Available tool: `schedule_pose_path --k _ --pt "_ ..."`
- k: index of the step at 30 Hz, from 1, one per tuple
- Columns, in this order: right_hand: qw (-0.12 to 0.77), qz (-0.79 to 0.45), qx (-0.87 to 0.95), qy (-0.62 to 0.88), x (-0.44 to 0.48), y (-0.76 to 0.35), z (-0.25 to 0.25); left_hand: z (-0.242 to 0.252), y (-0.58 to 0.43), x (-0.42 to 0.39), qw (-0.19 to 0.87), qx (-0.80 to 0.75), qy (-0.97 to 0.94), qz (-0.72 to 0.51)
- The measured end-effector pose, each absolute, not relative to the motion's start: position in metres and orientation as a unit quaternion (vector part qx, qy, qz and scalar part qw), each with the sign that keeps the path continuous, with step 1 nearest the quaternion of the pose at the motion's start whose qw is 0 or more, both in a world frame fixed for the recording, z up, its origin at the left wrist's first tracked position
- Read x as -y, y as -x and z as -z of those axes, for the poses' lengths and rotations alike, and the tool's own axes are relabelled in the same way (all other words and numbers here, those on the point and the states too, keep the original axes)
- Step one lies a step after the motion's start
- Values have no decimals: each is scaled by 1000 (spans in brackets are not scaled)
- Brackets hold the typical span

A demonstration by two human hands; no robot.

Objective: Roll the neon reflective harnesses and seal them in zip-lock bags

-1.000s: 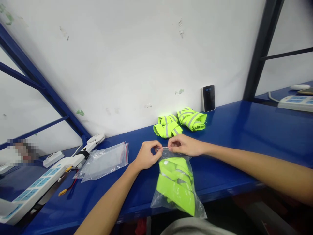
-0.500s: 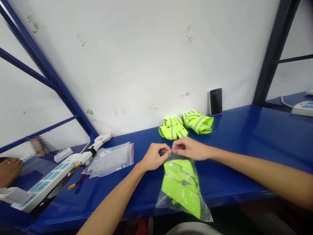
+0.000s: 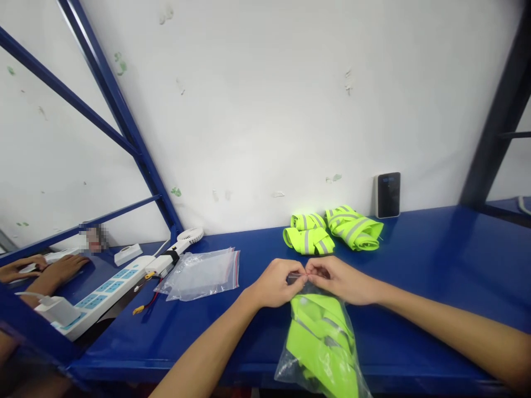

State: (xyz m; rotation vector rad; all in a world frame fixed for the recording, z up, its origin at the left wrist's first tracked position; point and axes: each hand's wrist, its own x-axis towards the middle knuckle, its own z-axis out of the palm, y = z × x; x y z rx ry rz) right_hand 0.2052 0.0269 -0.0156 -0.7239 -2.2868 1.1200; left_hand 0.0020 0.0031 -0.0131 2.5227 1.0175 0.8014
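Note:
A clear zip bag with a folded neon-yellow reflective vest inside lies on the blue bench and hangs over its front edge. My left hand and my right hand both pinch the bag's top seal, fingertips almost touching at its middle. Two more rolled reflective vests lie just behind my hands near the wall.
A stack of empty zip bags lies to the left, beside a small white fan and a white power strip. A black device leans on the wall. Another person's hands rest at far left.
My two hands have slid closer together along the bag's seal. The view has swung left and down, bringing the other person's hands into sight.

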Motion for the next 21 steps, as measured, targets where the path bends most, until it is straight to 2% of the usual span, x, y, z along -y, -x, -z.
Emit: schedule_pose_path --k 10,21 --pt "231 -400 836 296 -35 -209 21 9 4 -7 52 -348 -909 -222" --pt "248 -483 771 334 -42 -224 19 -7 32 -6 7 -380 -902 -205"
